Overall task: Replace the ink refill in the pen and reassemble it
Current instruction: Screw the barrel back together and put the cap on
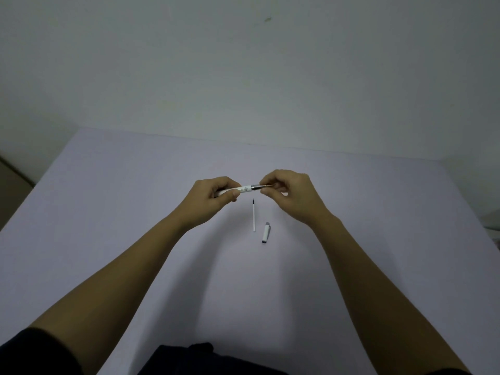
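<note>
I hold a white pen barrel [243, 189] level above the table, its back end wrapped in my left hand [216, 194]. A silver ring and a brownish tip section [261, 187] stick out of the barrel's right end, and my right hand [289, 194] pinches that tip between thumb and fingers. Below the hands a thin white ink refill [254, 216] with a dark point lies on the table, pointing away from me. The white pen cap [266, 233] rests just right of the refill, its dark open end toward me.
A pale lilac table [135, 212] fills the lower view, its far edge against a plain whitish wall [243, 63]. My forearms reach in from the lower corners. Dark clothing [189, 358] shows at the bottom edge.
</note>
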A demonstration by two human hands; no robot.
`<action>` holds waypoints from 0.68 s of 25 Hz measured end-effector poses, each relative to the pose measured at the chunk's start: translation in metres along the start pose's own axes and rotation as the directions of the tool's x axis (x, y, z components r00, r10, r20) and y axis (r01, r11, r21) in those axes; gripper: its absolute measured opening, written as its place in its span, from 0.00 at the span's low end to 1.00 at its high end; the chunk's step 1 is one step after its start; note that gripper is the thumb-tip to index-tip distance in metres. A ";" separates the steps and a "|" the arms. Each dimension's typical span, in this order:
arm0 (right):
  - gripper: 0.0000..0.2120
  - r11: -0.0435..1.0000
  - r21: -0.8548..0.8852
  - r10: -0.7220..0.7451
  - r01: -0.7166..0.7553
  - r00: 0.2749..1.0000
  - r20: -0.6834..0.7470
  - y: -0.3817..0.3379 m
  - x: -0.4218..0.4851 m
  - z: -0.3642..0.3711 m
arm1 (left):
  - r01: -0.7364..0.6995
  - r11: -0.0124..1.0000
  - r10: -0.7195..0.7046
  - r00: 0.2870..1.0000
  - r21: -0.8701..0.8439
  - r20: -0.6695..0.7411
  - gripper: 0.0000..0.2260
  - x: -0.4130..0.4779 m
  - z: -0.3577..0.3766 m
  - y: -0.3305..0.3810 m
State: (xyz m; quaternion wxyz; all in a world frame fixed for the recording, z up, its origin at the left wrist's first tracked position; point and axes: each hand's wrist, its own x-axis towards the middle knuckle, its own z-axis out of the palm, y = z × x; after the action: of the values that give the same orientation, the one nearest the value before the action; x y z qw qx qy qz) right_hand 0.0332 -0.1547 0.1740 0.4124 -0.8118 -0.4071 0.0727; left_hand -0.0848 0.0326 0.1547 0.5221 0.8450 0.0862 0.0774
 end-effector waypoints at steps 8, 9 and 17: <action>0.07 0.995 -0.064 -0.074 0.074 0.997 0.005 -0.003 -0.003 0.001 | -0.012 1.000 0.012 1.000 -0.020 0.002 0.05 -0.003 -0.001 0.004; 0.03 0.995 -0.065 -0.070 0.071 0.998 0.005 -0.002 -0.004 0.002 | -0.012 1.000 0.013 1.000 -0.020 0.010 0.05 -0.004 -0.001 0.004; 0.04 0.997 -0.024 -0.072 0.071 0.996 -0.043 -0.008 -0.005 0.003 | -0.019 0.999 0.018 1.000 -0.042 -0.005 0.05 -0.008 0.000 0.008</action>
State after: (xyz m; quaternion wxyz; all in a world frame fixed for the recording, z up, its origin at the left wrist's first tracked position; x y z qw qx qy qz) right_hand 0.0240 -0.1537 0.1771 0.4144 -0.8027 -0.4273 0.0355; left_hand -0.0923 0.0278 0.1613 0.5389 0.8343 0.0779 0.0858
